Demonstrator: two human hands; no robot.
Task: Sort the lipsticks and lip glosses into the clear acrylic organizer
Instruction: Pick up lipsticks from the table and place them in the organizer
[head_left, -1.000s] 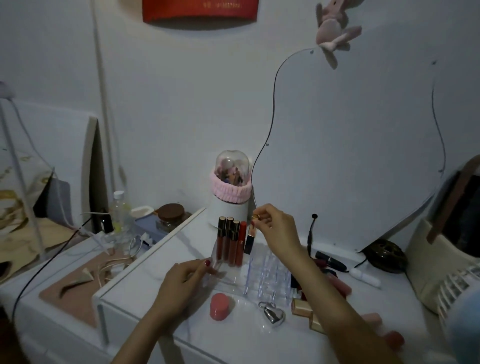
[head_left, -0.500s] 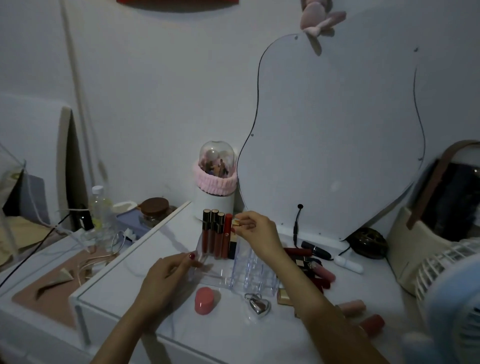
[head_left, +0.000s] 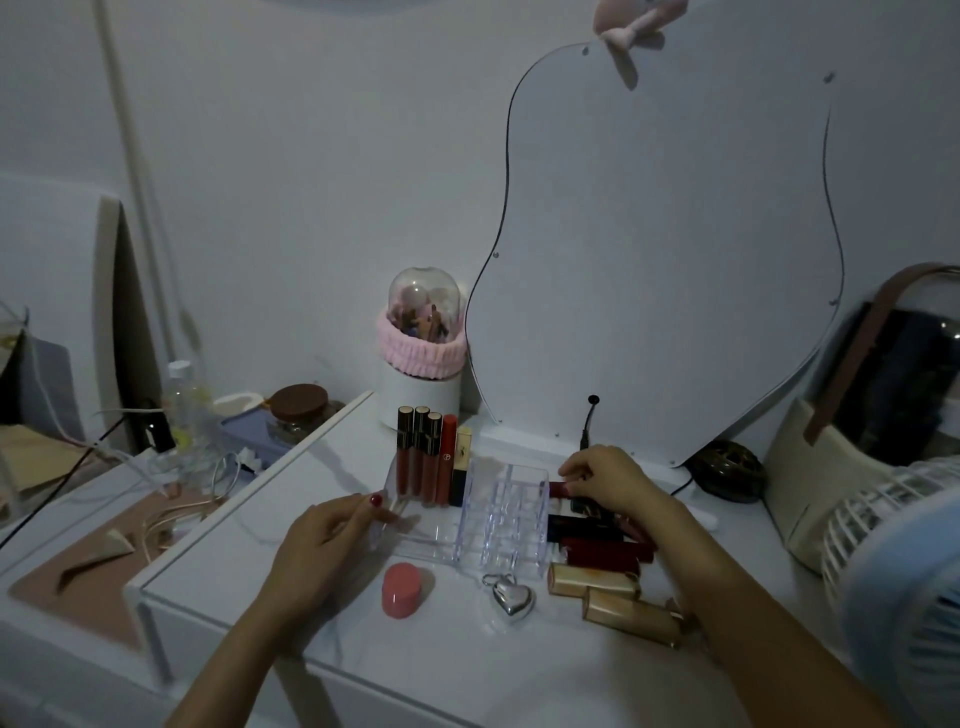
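Left hand (head_left: 332, 540) gripped the front-left edge of the clear acrylic compartmented organizer (head_left: 498, 525) on the white tabletop (head_left: 311, 649), fingers curled. Right hand (head_left: 610, 480) pinched a dark red lipstick tube (head_left: 557, 489) just beside the organizer's right wall. Five upright lip-colour tubes (head_left: 427, 460) stood in its back row.

Right hand (head_left: 613, 480) covers all but the left end of a red lipstick (head_left: 558, 488); the forearm (head_left: 727, 597) crosses the loose tubes (head_left: 602, 553) beside the organizer (head_left: 504, 519), hiding their right ends. Left hand (head_left: 322, 540): fingertips at the organizer's near-left corner are smeared through the acrylic, grip detail unclear. Fan (head_left: 893, 561) blurred, cut by right and bottom edges; bag (head_left: 810, 493) cut by right edge; toy (head_left: 631, 26) cut by top edge; contents of dome (head_left: 426, 301) and logos on standing tubes (head_left: 431, 457) too small to make out.
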